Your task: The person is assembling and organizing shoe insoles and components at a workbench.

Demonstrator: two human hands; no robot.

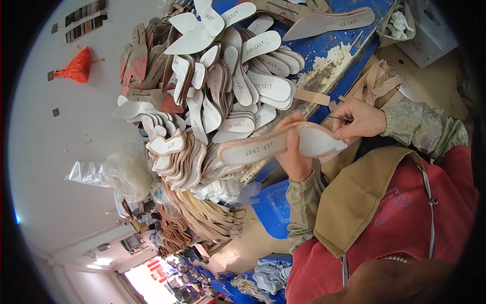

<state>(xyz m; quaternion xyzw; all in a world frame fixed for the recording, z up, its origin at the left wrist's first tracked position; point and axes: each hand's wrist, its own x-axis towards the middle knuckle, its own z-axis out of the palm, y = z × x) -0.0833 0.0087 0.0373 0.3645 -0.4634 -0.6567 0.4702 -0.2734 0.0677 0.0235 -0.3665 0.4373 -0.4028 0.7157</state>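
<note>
My left hand is closed around the middle of a shoe insole, thumb across its white face. A glittery pink-beige covering wraps the insole's edge. At its right-hand end, my right hand pinches close to the rim, fingers closed. A thin dark tool sticks out from the right fingers; its exact kind is too small to make out. Left of the held insole, a stack of edged insoles lies on the table, beside a large heap of white insoles.
The blue worktable has peeling, glue-crusted patches along its edge. Beige strips hang near my right hand. Below the table edge stands a blue bin. Tan strips and clear plastic bags lie beyond the stacks. A cardboard box holds crumpled white scraps.
</note>
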